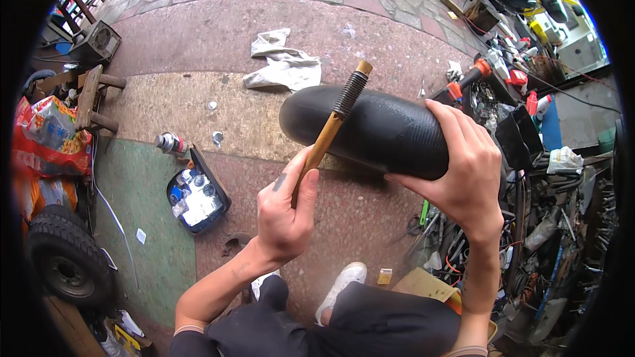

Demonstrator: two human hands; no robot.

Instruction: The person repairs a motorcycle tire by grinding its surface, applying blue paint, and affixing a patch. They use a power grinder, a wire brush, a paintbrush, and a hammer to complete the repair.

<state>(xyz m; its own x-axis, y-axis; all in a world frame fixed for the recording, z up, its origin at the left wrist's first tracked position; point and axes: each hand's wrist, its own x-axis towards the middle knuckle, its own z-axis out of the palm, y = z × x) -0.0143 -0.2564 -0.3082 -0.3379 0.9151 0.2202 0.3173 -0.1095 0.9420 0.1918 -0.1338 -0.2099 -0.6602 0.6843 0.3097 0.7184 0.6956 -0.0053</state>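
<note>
My left hand (286, 215) is closed round a wooden stick (325, 137), held slanting up and to the right. A dark metal coil (350, 92) is wound round the stick near its upper end. Beyond it is a fat, smooth black rubber inner tube (390, 129), with a duller, ribbed patch toward its right. My right hand (466, 165) grips the tube's right end, fingers over the top and thumb underneath. The coil crosses in front of the tube; whether they touch, I cannot tell. The tube's far underside is hidden.
A white cloth (284, 63) lies behind the tube. Left of my hands are an open black case (223, 188) with small items and a small can (170, 143). Tools and scrap (529, 225) crowd the right. A small wheel (69, 254) and wooden stool (96, 102) stand left.
</note>
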